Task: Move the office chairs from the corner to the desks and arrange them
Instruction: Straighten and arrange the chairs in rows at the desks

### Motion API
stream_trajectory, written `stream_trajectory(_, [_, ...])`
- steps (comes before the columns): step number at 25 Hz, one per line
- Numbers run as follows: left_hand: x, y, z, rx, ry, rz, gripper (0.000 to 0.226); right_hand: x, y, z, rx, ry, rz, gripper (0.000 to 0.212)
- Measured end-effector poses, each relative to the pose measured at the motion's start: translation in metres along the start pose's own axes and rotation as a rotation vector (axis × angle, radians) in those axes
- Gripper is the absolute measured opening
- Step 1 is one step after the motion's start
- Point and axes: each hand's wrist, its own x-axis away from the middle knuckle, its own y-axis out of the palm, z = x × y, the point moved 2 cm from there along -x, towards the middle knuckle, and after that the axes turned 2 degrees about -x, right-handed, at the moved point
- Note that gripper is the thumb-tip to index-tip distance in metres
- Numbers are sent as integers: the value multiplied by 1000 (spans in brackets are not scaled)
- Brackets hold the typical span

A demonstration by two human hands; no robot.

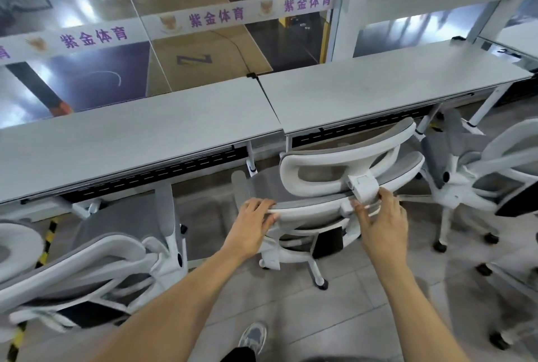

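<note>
The chair you are holding [334, 187] faces the worktop [378, 85], its back turned toward you. The top edge of the backrest runs left to right across the view, rising slightly to the right, and the curved headrest [349, 155] above it follows the same line.

Your left hand [253, 225] lies over the left end of that top edge — the fingers [262, 206] are curled down over the rim and clamped on it, with the thumb below. Your right hand [381, 219] is at the white bracket [364, 187] that joins headrest to backrest; its fingers are closed around the rim just under and beside the bracket, with the index finger pointing up along it. So the backrest spans the gap between your two hands, and the headrest stands above and beyond them.

The chair has a white plastic frame with grey mesh in back and headrest, a dark panel lower down the back, and a white star base [311, 268] on castors resting on the tiled floor [364, 303]. It stands just short of the right-hand worktop, near the seam between the two grey tops.

A second chair [96, 268] of the same make sits at the left worktop [131, 134], tilted in view, and a third chair [480, 175] stands to the right, close by.
</note>
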Motion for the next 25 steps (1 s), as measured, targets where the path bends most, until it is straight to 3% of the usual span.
stream_trajectory(17, [5,-1,10,-17,-81,82,41,1,-1,-3,2,42,-13,53])
stream_trajectory(25, [30,-24,25,-67,171,76,32,37,-17,-18,46,98,-12,55])
